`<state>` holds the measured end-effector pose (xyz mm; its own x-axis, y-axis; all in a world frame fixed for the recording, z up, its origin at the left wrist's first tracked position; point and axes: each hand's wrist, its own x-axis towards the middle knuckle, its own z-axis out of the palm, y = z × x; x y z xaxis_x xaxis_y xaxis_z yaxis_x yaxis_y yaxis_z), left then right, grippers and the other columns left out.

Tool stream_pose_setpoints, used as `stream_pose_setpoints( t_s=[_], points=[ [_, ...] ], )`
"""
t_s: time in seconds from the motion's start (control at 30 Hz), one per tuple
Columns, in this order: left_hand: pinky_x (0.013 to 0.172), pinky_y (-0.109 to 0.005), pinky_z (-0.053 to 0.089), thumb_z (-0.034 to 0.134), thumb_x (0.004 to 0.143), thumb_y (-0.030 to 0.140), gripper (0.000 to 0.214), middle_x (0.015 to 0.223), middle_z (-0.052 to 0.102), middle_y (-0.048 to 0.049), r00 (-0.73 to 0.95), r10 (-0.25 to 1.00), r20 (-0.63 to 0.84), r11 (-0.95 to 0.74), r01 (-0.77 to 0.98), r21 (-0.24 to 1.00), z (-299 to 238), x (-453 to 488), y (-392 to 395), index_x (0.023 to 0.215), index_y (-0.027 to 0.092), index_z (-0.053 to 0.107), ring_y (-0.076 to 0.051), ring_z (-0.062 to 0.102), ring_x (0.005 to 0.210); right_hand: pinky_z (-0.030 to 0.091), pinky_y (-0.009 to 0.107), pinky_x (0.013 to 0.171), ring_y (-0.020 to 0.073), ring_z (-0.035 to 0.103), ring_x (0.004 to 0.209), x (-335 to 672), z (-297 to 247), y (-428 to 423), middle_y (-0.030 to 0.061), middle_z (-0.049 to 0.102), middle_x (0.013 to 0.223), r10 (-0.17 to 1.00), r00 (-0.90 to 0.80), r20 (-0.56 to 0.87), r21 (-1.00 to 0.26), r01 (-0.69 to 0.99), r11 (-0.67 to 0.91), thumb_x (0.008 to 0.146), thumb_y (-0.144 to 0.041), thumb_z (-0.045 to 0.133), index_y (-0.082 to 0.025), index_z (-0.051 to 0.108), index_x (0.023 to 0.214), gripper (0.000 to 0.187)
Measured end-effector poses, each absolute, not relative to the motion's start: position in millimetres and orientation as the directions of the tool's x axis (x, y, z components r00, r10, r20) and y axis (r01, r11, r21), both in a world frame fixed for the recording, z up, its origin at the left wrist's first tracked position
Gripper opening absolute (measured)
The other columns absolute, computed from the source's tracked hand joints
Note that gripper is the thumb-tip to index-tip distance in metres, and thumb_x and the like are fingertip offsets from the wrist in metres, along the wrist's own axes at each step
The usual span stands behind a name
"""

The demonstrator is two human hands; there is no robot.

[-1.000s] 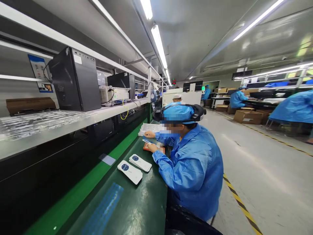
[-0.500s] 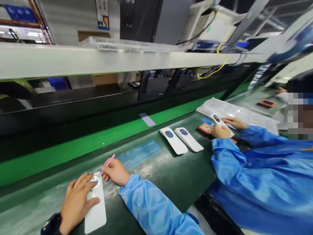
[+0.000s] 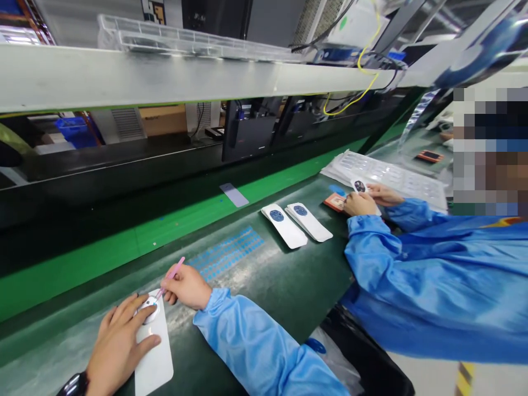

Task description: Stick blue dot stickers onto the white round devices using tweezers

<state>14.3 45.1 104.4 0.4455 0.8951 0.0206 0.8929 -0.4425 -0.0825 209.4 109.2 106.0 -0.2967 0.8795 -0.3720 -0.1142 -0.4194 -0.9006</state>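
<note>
At the left end, the person's left hand (image 3: 115, 344) lies over the upper part of a white panel (image 3: 154, 360), its fingers stretched out near one another and the thumb held apart, with a dark band (image 3: 75, 385) at the wrist. The panel lies flat on the dark green worktop (image 3: 289, 291), its round patch (image 3: 153, 314) partly under those fingers. Just beside it, the right hand (image 3: 187, 286) pinches a slim pink tool (image 3: 179, 267) between thumb and fingers, the lower end at the round patch; from here I can't tell whether the tip touches. Past that hand lie rows of blue strips (image 3: 231, 253), and farther back a pale slip (image 3: 234, 195) on the bright green band (image 3: 198, 220). Next come two stacks of white panels (image 3: 291, 232), side by side, each showing a dark blue disc (image 3: 277, 215). Over at the right, a blue-sleeved co-worker (image 3: 416, 264) holds another panel (image 3: 359, 186) in both hands, near an orange-red block (image 3: 335, 202) and a pale plastic tray (image 3: 391, 171).
</note>
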Motion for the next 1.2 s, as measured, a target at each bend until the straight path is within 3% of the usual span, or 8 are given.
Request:
stream_pose_setpoints(
  t_s=[0.13,0.3,0.5,0.6,1.2],
  points=[
    [0.108,-0.049,0.055,0.062,0.089,0.029,0.039,0.144,0.073,-0.0033,0.442,0.897,0.019,-0.436,0.89,-0.136,106,14,44,0.124,0.038,0.077,-0.032,0.064,0.137,0.044,0.016,0.043,0.0091,0.051,0.038,209,112,109,-0.0069,0.055,0.046,0.87,-0.289,-0.399,-0.885,-0.127,-0.448,0.092,-0.001,0.064,-0.019,0.055,0.07,0.029],
    [0.109,-0.052,0.055,0.06,0.091,0.028,0.04,0.142,0.073,-0.0047,0.454,0.891,-0.003,-0.451,0.885,-0.113,108,12,47,0.127,0.035,0.077,-0.034,0.063,0.139,0.046,0.016,0.045,0.0088,0.051,0.039,209,112,111,-0.0069,0.055,0.047,0.872,-0.304,-0.385,-0.888,-0.137,-0.439,0.092,-0.002,0.064,-0.018,0.056,0.07,0.028],
    [0.121,-0.055,0.047,0.07,0.087,0.036,0.053,0.159,0.058,-0.0018,0.275,0.896,-0.35,-0.323,0.942,-0.087,129,24,58,0.14,0.035,0.069,-0.035,0.046,0.154,0.046,0.014,0.046,0.0067,0.053,0.04,209,113,113,-0.0073,0.055,0.049,0.867,-0.335,-0.369,-0.895,-0.122,-0.429,0.094,-0.003,0.066,-0.016,0.058,0.069,0.029],
    [0.126,-0.055,0.041,0.066,0.093,0.036,0.052,0.164,0.05,-0.0009,0.229,0.878,-0.421,-0.305,0.945,-0.121,142,32,60,0.145,0.035,0.064,-0.033,0.039,0.159,0.045,0.014,0.046,0.0066,0.052,0.04,210,118,112,-0.0078,0.054,0.048,0.861,-0.331,-0.387,-0.891,-0.106,-0.441,0.095,-0.002,0.065,-0.016,0.057,0.069,0.031],
    [0.125,-0.058,0.04,0.066,0.093,0.033,0.046,0.164,0.052,-0.0013,0.208,0.881,-0.424,-0.27,0.959,-0.09,154,40,58,0.139,0.037,0.069,-0.034,0.037,0.16,0.046,0.015,0.047,0.0069,0.052,0.04,207,112,114,-0.0077,0.056,0.049,0.875,-0.313,-0.369,-0.899,-0.119,-0.422,0.093,-0.004,0.068,-0.017,0.057,0.071,0.028]
  ],
)
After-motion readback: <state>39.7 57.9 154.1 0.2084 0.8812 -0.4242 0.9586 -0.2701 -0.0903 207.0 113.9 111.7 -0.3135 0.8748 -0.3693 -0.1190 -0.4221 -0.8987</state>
